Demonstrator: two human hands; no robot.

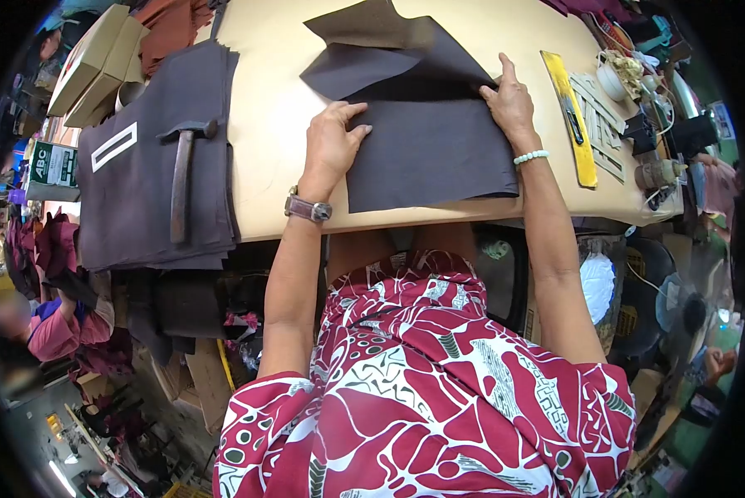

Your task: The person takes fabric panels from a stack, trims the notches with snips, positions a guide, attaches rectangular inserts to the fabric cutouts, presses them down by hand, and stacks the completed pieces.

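Note:
A dark sheet (431, 153), which looks like fabric or thin leather, lies flat near the table's front edge. Its far part (389, 62) is raised and folded in loose creases. My left hand (329, 143), with a watch at the wrist, rests at the sheet's left edge, thumb and forefinger tips apart on the surface. At the right edge, my right hand (512, 104) holds the sheet by the fold, thumb on top and forefinger stretched out. A bead bracelet circles that wrist.
A hammer (183, 178) and a white rectangular frame (114, 148) lie on a stack of dark sheets (210, 100) at left. A yellow strip (568, 120) and pale slats (598, 120) are at right. Cardboard boxes (98, 66) stand far left. Another person (65, 328) is beyond.

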